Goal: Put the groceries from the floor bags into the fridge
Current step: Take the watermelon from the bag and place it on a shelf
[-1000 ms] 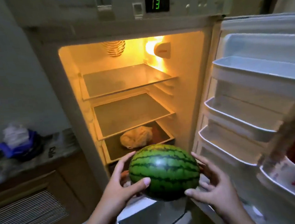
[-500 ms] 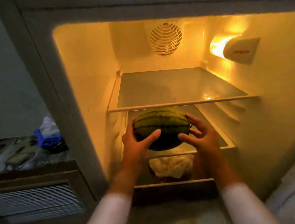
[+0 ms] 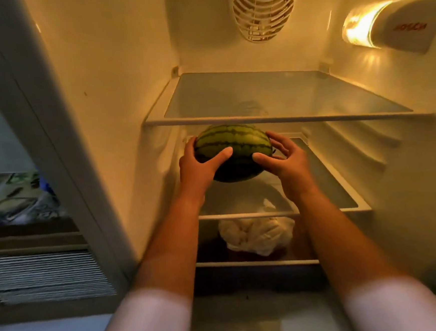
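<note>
Warm lamp glow fills the open fridge (image 3: 102, 96). Both hands, the left hand (image 3: 198, 164) and right hand (image 3: 287, 160), cup the watermelon (image 3: 233, 143) from either side, presumably for its weight, carrying it between the top shelf (image 3: 273, 118) and the middle shelf (image 3: 343, 181).

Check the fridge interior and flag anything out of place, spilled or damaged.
Nothing stands out. Both hands, left and right, hold the watermelon over the middle shelf; shelves sit level, and a white bag lies below.
</note>
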